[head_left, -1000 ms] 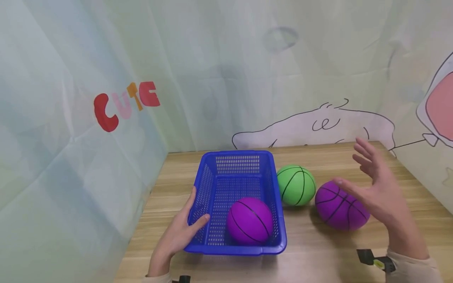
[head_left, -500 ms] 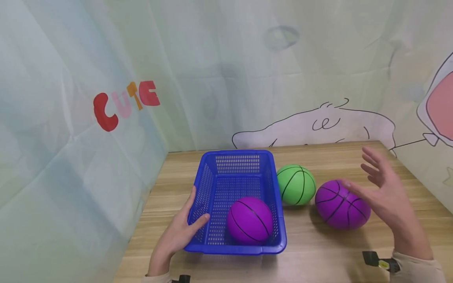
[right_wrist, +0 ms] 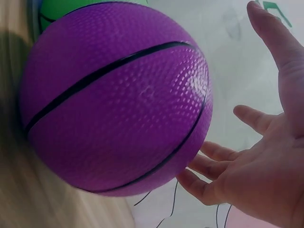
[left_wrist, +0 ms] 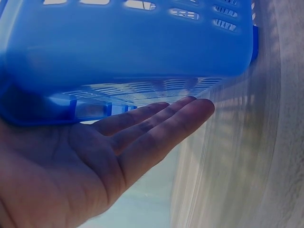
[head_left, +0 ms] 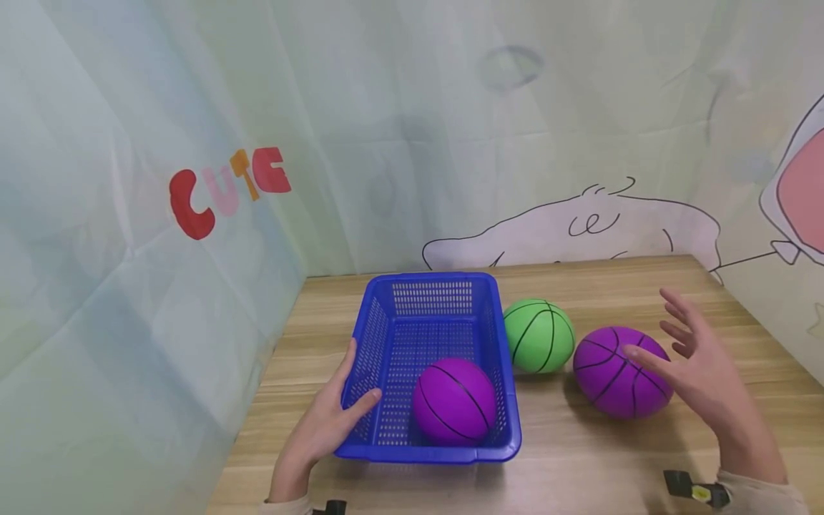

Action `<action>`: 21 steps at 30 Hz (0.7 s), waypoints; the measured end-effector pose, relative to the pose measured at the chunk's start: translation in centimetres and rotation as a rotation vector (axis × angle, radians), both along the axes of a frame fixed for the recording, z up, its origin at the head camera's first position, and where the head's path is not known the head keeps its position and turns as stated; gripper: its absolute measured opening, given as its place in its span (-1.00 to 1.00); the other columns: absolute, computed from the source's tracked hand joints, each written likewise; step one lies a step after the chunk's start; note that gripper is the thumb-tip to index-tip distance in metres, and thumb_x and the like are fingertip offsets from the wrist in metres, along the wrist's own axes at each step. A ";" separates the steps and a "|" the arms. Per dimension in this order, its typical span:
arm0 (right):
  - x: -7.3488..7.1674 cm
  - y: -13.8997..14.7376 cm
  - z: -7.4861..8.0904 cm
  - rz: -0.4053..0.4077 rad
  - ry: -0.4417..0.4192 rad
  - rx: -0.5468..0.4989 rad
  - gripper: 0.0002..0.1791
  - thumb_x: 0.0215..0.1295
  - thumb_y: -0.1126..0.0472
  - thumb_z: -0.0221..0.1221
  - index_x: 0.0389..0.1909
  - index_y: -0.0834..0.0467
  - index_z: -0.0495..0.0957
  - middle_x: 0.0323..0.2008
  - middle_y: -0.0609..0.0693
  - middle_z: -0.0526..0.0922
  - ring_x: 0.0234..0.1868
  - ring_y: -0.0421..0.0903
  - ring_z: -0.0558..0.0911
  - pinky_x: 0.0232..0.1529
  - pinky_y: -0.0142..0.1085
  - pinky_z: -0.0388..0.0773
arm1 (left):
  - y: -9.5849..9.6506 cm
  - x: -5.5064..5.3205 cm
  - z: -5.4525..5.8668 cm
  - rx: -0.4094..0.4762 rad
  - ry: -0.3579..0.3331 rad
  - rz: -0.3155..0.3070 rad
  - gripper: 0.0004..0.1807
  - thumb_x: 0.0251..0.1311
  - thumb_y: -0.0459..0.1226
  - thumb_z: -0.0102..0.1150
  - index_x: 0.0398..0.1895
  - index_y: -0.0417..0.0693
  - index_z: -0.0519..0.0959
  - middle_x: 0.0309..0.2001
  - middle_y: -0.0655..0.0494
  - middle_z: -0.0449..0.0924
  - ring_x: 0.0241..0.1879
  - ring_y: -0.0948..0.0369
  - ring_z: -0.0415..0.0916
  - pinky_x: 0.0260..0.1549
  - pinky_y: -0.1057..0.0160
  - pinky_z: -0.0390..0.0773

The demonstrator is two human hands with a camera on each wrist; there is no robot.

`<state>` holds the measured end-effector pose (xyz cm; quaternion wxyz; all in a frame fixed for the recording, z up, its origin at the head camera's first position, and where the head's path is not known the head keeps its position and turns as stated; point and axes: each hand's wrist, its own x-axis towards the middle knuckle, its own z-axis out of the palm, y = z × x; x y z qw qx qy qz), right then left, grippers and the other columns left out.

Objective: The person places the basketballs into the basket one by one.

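Right grip (head_left: 703, 375) is lowering, fingers spread, beside the purple ball (head_left: 611, 375) at right on the counter (head_left: 560, 447) — bringing it within reach — while left grip (head_left: 327, 420) is holding the basket (head_left: 412, 453) at left.

A perforated blue basket (head_left: 431, 343) stands open side up, a black-lined purple ball (head_left: 454, 402) in its near right corner. Right of the basket, a green ball (head_left: 539, 336); farther right, a second purple ball (head_left: 608, 378).
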<state>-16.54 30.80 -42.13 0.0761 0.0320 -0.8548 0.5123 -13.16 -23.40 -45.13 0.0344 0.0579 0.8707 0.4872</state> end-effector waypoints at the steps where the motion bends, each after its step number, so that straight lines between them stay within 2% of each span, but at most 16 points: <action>1: 0.1 0.1 -0.1 -0.002 -0.007 -0.005 0.27 0.46 0.11 0.50 0.86 -0.33 -0.23 0.79 0.40 -0.11 0.64 0.69 0.08 0.54 0.62 0.00 | 0.0 0.0 0.0 0.001 0.002 -0.001 0.07 0.63 0.09 0.24 0.89 0.12 -0.24 0.82 -0.20 -0.11 0.57 -0.34 0.38 0.52 -0.45 0.35; 4: 0.3 0.3 -0.4 -0.011 -0.028 -0.007 0.30 0.47 0.10 0.50 0.84 -0.40 -0.29 0.80 0.37 -0.19 0.65 0.67 0.07 0.54 0.59 0.06 | 0.0 0.0 0.0 0.000 0.007 -0.003 0.07 0.63 0.08 0.23 0.89 0.11 -0.24 0.82 -0.20 -0.12 0.58 -0.34 0.37 0.52 -0.45 0.34; 8: 0.4 0.3 -0.9 0.009 -0.035 -0.020 0.31 0.49 0.13 0.48 0.84 -0.40 -0.33 0.81 0.35 -0.25 0.67 0.64 0.05 0.55 0.55 0.06 | -0.1 0.0 0.1 -0.001 0.013 -0.006 0.07 0.63 0.07 0.23 0.88 0.10 -0.24 0.82 -0.20 -0.13 0.60 -0.34 0.33 0.54 -0.44 0.31; 16: 0.6 0.3 -2.3 0.026 -0.059 0.023 0.32 0.44 0.10 0.50 0.88 -0.17 -0.30 0.77 0.45 -0.12 0.60 0.70 0.14 0.33 0.71 0.25 | 0.0 0.0 0.1 -0.003 0.008 -0.001 0.06 0.63 0.07 0.24 0.89 0.11 -0.23 0.80 -0.22 -0.06 0.53 -0.32 0.45 0.49 -0.43 0.41; 20: 0.9 0.3 -3.0 0.020 -0.077 0.058 0.34 0.43 0.05 0.51 0.87 -0.20 -0.31 0.76 0.46 -0.06 0.59 0.65 0.19 0.30 0.60 0.42 | 0.0 0.1 0.1 0.000 0.003 -0.002 0.07 0.63 0.08 0.24 0.89 0.12 -0.23 0.81 -0.21 -0.07 0.53 -0.32 0.45 0.49 -0.44 0.40; 21: 1.0 0.3 -3.1 0.016 -0.080 0.068 0.34 0.43 0.03 0.52 0.87 -0.21 -0.32 0.75 0.46 -0.04 0.58 0.62 0.23 0.29 0.45 0.54 | 0.0 0.1 0.1 0.001 0.003 -0.001 0.07 0.63 0.08 0.24 0.89 0.13 -0.23 0.81 -0.21 -0.07 0.53 -0.32 0.44 0.49 -0.44 0.40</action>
